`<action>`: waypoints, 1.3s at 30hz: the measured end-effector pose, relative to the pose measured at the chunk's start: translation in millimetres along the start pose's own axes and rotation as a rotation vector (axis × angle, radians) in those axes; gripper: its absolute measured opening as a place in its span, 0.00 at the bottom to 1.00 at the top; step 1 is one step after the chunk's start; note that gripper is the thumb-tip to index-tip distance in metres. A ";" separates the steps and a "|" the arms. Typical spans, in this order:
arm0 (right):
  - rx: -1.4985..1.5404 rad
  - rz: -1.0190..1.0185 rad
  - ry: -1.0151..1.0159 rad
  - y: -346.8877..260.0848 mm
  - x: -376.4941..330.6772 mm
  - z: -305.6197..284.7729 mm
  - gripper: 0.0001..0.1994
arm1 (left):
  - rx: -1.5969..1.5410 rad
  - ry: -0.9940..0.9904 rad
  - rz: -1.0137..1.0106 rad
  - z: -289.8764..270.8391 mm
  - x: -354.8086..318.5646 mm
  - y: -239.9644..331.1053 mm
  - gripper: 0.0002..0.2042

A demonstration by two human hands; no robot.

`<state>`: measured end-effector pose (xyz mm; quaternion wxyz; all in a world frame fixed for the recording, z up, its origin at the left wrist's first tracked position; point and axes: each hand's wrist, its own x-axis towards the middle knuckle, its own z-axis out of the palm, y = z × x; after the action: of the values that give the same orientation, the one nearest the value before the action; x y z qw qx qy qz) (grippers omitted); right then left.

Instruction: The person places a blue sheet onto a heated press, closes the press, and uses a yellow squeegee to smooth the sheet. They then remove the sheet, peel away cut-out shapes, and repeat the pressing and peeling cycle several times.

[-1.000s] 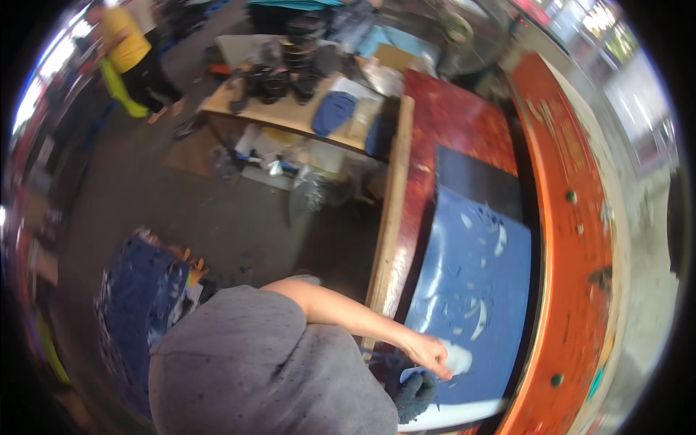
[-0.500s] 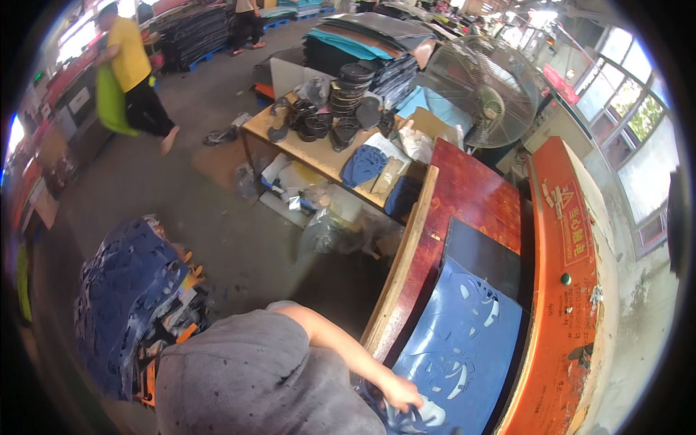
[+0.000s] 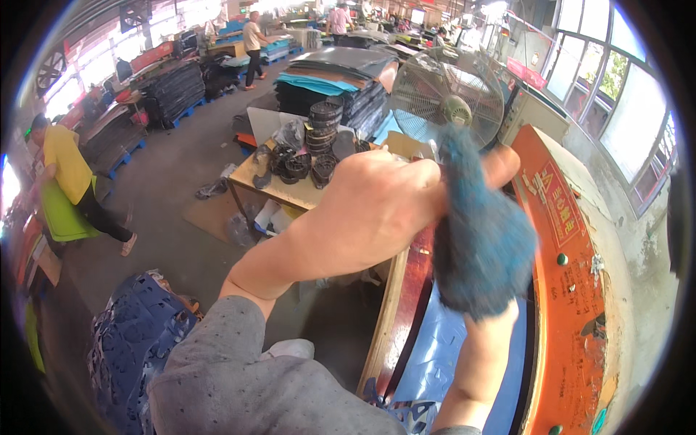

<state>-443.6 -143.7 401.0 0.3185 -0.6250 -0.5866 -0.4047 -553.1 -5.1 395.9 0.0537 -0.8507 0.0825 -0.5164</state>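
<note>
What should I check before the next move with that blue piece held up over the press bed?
1. Left hand has a grip on the blue piece: ok, fingers close over its top.
2. Right hand's grip: cannot tell, only the right forearm shows below the piece; the hand itself is hidden behind it.
3. Piece clear of the bed: ok, it hangs above the blue sheet.
4. Blue sheet lying flat on the bed: cannot tell, mostly hidden by piece and arm.
5. Orange machine frame free of either hand: ok.
6. Person in the yellow shirt away from the bench: ok, far off across the floor.
</note>
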 end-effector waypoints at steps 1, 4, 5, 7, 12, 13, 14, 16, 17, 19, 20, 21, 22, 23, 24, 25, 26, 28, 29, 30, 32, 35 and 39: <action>0.055 -0.033 0.039 -5.6 7.2 -3.7 0.32 | 0.047 0.011 -0.003 -7.2 7.9 -0.7 0.37; 0.305 0.004 0.215 -23.9 7.9 -4.8 0.34 | 0.142 -0.067 -0.106 -21.2 16.3 -4.8 0.36; 0.335 0.052 0.238 -29.6 3.0 -5.1 0.34 | 0.096 -0.071 -0.092 -19.6 15.0 -6.1 0.34; 0.102 0.188 0.123 -33.7 -7.4 -3.3 0.35 | 0.083 -0.146 -0.139 -10.0 3.8 -4.1 0.30; 0.364 0.569 0.101 -2.8 -82.2 -53.1 0.25 | -0.708 -0.423 -0.368 84.2 -52.8 19.7 0.25; 0.292 0.714 0.079 -4.9 -118.5 -76.7 0.22 | -1.015 -0.569 -0.522 107.1 -73.6 29.6 0.22; 0.225 0.857 0.048 -7.0 -161.3 -102.2 0.19 | -1.216 -0.812 -0.558 133.4 -95.3 41.0 0.20; -0.104 1.296 -0.053 -37.0 -256.8 -149.5 0.14 | -1.592 -1.205 -0.590 173.5 -147.8 82.2 0.18; -0.174 1.393 0.025 -53.0 -299.6 -167.6 0.12 | -1.613 -1.423 -0.676 185.5 -173.9 104.4 0.18; -0.420 1.705 0.309 -95.1 -365.8 -200.6 0.12 | -1.738 -1.676 -0.827 183.9 -224.9 160.8 0.20; -0.528 1.911 0.318 -118.8 -384.6 -207.3 0.13 | -1.811 -1.835 -0.799 180.0 -243.6 181.2 0.21; -0.665 2.010 0.341 -133.5 -397.4 -211.7 0.14 | -1.870 -1.959 -0.780 178.8 -255.4 204.1 0.22; -0.631 2.045 0.424 -149.3 -408.4 -207.0 0.16 | -1.765 -2.047 -0.682 175.9 -264.2 224.5 0.23; -0.615 2.058 0.410 -164.4 -415.0 -200.8 0.17 | -1.749 -2.094 -0.567 172.4 -268.0 240.2 0.23; -0.612 1.964 0.340 -173.9 -419.7 -190.8 0.17 | -1.714 -2.013 -0.589 172.5 -267.4 252.1 0.20; -0.658 1.893 0.302 -178.6 -421.9 -183.2 0.17 | -1.568 -1.909 -0.507 173.5 -261.8 257.1 0.18; -0.627 1.817 0.268 -183.1 -421.6 -175.3 0.18 | -1.473 -1.848 -0.389 174.4 -254.7 257.7 0.16; -0.695 1.560 0.056 -178.0 -419.7 -162.2 0.21 | -1.415 -1.545 -0.343 171.1 -238.5 255.4 0.15; -0.703 1.426 -0.077 -171.1 -416.9 -156.7 0.22 | -1.277 -1.429 -0.204 170.5 -230.1 251.6 0.13; -0.700 1.255 -0.223 -160.0 -412.8 -153.2 0.23 | -1.280 -1.291 -0.266 167.6 -223.0 250.1 0.12; -0.509 1.189 -0.247 -135.5 -399.5 -138.3 0.15 | -1.141 -1.119 -0.285 167.6 -210.6 249.7 0.18; -0.327 1.058 -0.306 -124.1 -374.8 -114.8 0.08 | -1.124 -0.849 -0.201 176.2 -199.5 255.9 0.22; 0.026 1.031 -0.209 -149.0 -368.5 -104.3 0.08 | -1.535 -1.072 0.216 177.1 -196.4 253.2 0.26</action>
<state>-599.1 -393.7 114.4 0.4238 -0.8655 -0.2365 -0.1236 -506.4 -213.8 98.7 -0.4431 -0.7654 0.4428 0.1473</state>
